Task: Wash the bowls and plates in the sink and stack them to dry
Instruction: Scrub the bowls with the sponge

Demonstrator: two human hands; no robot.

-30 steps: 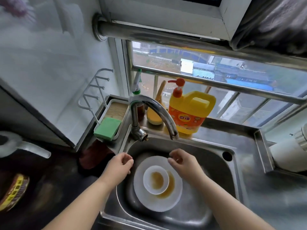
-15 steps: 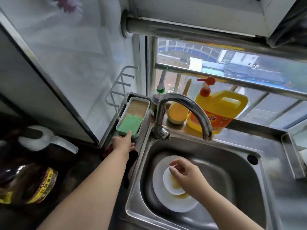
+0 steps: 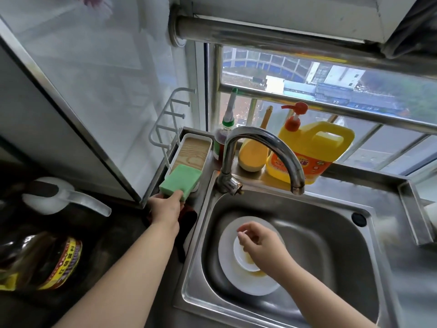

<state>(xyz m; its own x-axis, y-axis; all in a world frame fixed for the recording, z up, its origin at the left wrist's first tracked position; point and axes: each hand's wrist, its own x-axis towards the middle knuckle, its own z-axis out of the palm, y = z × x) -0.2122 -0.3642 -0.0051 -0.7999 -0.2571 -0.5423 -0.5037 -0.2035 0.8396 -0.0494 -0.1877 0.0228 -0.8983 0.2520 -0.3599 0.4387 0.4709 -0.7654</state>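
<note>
My right hand (image 3: pixel 261 243) covers part of the small white bowl (image 3: pixel 244 258) on the round white plate (image 3: pixel 238 280) in the steel sink (image 3: pixel 331 245), fingers loosely curled, holding nothing. My left hand (image 3: pixel 165 209) pinches the green rectangular sponge (image 3: pixel 181 181) far left.

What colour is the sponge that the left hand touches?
Green sponge, clearest in the head view.

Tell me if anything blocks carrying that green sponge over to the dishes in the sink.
Nothing visible does. The left hand already grips the green sponge at the tray's near end; only the sink's low rim lies between it and the bowl.
</note>
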